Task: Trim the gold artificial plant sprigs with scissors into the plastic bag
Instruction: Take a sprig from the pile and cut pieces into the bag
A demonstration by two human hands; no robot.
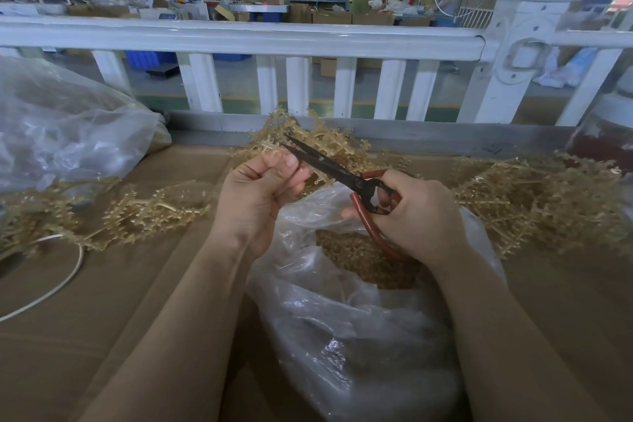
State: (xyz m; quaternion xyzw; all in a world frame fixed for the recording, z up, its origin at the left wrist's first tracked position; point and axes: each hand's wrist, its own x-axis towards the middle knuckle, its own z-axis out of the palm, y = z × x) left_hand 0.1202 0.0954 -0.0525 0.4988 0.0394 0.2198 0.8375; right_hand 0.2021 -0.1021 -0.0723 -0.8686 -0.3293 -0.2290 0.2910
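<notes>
Gold sprig point(310, 139) held over the open bag point(342, 301), blades parted at its stem.

Left hand point(263, 188) pinches the sprig's stem between curled fingers and thumb, foliage fanning up and away toward the rail. Right hand point(416, 216) grips the red handles of the scissors point(342, 175), fingers through the loops; the dark blades run up and leftward from that hand, tips slightly apart and just beside the left thumb. The cut point lies left of and beyond the right hand, so the right hand does the closing while the left steadies. Below both, the bag's mouth shows cut gold pieces. More sprigs point(534, 199) lie heaped on the table point(102, 319) to either side.
</notes>
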